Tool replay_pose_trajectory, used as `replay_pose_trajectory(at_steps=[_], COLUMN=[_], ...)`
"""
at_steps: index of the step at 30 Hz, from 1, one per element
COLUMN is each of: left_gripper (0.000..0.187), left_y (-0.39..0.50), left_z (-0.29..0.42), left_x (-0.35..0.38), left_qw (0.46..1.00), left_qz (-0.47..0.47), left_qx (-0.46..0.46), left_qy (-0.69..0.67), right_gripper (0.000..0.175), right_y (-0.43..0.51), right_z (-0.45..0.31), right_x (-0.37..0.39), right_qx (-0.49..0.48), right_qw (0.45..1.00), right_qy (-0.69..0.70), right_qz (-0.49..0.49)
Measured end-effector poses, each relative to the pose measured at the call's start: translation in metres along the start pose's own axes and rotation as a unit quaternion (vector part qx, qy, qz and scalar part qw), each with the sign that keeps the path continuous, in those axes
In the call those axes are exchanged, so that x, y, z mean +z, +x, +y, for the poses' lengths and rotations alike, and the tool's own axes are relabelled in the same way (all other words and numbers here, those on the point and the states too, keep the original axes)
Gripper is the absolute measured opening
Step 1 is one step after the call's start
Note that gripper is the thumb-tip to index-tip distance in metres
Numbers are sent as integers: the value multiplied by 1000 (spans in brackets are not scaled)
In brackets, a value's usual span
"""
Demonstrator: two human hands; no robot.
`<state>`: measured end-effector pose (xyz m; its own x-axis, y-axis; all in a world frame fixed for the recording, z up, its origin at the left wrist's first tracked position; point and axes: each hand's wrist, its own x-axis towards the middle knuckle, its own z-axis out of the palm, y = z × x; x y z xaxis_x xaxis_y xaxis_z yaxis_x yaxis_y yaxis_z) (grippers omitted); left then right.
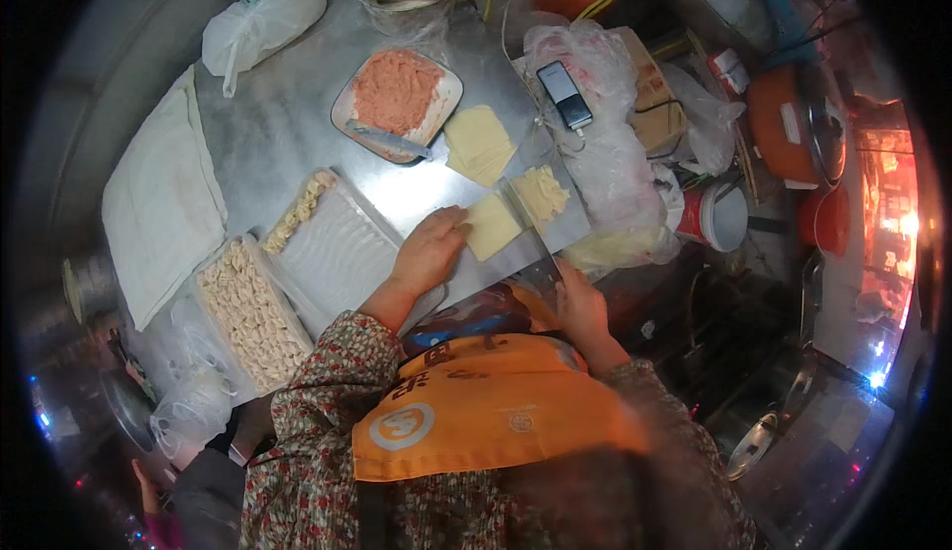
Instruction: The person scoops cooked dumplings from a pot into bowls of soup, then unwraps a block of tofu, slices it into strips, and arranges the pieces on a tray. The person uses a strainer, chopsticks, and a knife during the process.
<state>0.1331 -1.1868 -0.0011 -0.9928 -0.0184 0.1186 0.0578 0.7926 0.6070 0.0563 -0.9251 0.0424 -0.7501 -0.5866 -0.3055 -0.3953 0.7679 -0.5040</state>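
My left hand (pixel 433 246) rests at the left edge of a stack of square dough wrappers (pixel 491 227), its fingertips on the dough. In my right hand (pixel 581 301) is a knife (pixel 529 217), its blade lying along the right side of that stack. Cut dough trimmings (pixel 541 193) are just beyond the blade. Farther up lies another pile of wrappers (pixel 480 144). Beside it, a square dish (pixel 448 96) holds pink minced filling (pixel 396 90), with a flat spreading tool (pixel 387 138) lying across its near side. A row of small dumplings (pixel 299 211) lines the left side of a clear plastic tray (pixel 349 234).
A second tray full of small dumplings (pixel 253 316) sits at the lower left, near a folded white cloth (pixel 163 197). A tied plastic bag (pixel 264 22) stands at the upper left. Right of the metal table are a mobile phone (pixel 564 95) on plastic bags and a white bucket (pixel 723 217).
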Motion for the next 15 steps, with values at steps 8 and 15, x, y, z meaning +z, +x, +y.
replay_pose_trajectory(at_steps=[8, 15], left_gripper=[85, 85], left_y=[9, 17], left_z=[25, 26], left_x=[15, 24], left_qw=[994, 989], left_qz=[-36, -52], left_qx=[-90, -109], left_qy=[52, 85], right_gripper=[43, 44], right_y=[5, 2], right_z=[4, 6], right_x=[-8, -5], right_qx=[-17, 14], right_qw=[1000, 999], right_qy=[-13, -5], right_qz=[-16, -50])
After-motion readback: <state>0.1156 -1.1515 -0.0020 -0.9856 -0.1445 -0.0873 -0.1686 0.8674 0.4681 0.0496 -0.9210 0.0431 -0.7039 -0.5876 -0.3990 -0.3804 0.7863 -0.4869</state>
